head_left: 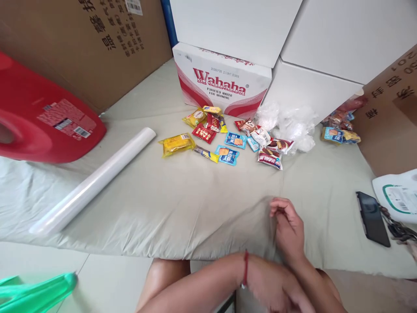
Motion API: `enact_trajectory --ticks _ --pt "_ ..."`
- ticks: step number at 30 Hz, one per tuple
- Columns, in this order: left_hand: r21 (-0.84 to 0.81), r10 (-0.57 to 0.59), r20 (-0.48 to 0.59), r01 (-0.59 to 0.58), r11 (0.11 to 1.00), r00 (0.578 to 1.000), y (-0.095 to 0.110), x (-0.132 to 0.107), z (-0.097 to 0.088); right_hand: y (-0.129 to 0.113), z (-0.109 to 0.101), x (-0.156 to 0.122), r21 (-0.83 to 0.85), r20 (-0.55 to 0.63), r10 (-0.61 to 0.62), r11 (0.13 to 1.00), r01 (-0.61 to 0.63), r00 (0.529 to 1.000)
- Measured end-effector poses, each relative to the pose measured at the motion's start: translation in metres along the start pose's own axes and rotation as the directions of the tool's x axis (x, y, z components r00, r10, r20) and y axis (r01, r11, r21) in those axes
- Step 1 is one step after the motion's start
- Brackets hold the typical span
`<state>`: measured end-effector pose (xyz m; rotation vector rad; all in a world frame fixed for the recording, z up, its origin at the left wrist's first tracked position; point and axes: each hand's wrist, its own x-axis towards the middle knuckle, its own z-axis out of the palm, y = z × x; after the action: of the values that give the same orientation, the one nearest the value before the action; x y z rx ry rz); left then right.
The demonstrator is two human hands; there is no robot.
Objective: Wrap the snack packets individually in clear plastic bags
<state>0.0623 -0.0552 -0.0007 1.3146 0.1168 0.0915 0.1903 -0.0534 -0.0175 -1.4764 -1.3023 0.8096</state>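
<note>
My right hand (288, 226) rests over the front part of the cloth-covered surface, fingers curled in loosely; nothing shows in them. My left hand (273, 282), with a red string bracelet at the wrist, crosses over my right forearm. Its fingers are smeared by motion and partly cut off by the lower edge. Beyond my hands lie several wrapped snacks: a yellow packet (177, 144), red packets (204, 133), blue packets (227, 155) and maroon-and-white packets (270, 158). Crumpled clear plastic bags (295, 126) lie just behind the maroon ones.
A roll of clear film (97, 178) lies slantwise at left, near a big red jug (48, 113). A Wahaha carton (224, 82) stands behind the snacks. At right are more snack packets (339, 134), a phone (373, 217) and keys (399, 230). Cardboard boxes (78, 56) flank the back.
</note>
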Motion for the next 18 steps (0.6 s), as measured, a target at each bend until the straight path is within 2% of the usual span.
enact_trajectory --ticks 2,3,4,5,7,9,10,11,13,14,16,18 --pt "-0.053 0.041 -0.021 -0.042 0.998 0.999 0.014 -0.011 -0.018 -0.004 -0.014 0.020 -0.018 -0.081 -0.050 0.999 0.049 0.995" --pt "-0.099 0.067 -0.084 -0.075 0.992 0.994 0.021 -0.018 -0.026 -0.007 -0.022 0.032 0.001 -0.123 -0.056 0.998 0.057 0.991" --pt "-0.148 0.090 -0.243 -0.129 0.981 0.966 0.028 -0.025 -0.033 -0.012 -0.029 0.045 0.029 -0.153 -0.050 0.998 0.055 0.987" --pt "-0.218 0.116 -0.263 -0.176 0.960 0.958 0.034 -0.032 -0.040 -0.018 -0.036 0.061 0.051 -0.169 -0.037 0.998 0.046 0.985" --pt "-0.346 0.130 -0.402 -0.282 0.895 0.906 0.043 -0.043 -0.047 -0.032 -0.044 0.100 0.010 -0.142 0.011 1.000 -0.010 0.990" --pt "-0.418 0.051 -0.574 -0.346 0.840 0.817 0.046 -0.048 -0.050 -0.048 -0.047 0.146 -0.174 -0.057 0.076 0.981 -0.085 0.995" --pt "-0.429 -0.013 -0.653 -0.356 0.830 0.757 0.046 -0.048 -0.050 -0.055 -0.047 0.169 -0.322 -0.027 0.108 0.940 -0.111 0.994" --pt "-0.429 -0.075 -0.716 -0.352 0.832 0.694 0.044 -0.048 -0.049 -0.061 -0.046 0.192 -0.497 -0.003 0.118 0.861 -0.104 0.993" --pt "-0.409 -0.158 -0.794 -0.323 0.853 0.586 0.040 -0.048 -0.050 -0.069 -0.043 0.231 -0.743 -0.025 0.019 0.668 -0.031 1.000" --pt "-0.396 -0.176 -0.817 -0.312 0.864 0.549 0.039 -0.048 -0.050 -0.071 -0.041 0.247 -0.802 -0.001 -0.026 0.597 0.015 1.000" --pt "-0.376 -0.182 -0.841 -0.310 0.873 0.509 0.036 -0.049 -0.052 -0.072 -0.034 0.272 -0.832 0.084 -0.062 0.544 0.105 0.995" --pt "-0.367 -0.173 -0.850 -0.324 0.872 0.497 0.036 -0.049 -0.054 -0.070 -0.022 0.287 -0.839 0.191 -0.021 0.515 0.174 0.981"
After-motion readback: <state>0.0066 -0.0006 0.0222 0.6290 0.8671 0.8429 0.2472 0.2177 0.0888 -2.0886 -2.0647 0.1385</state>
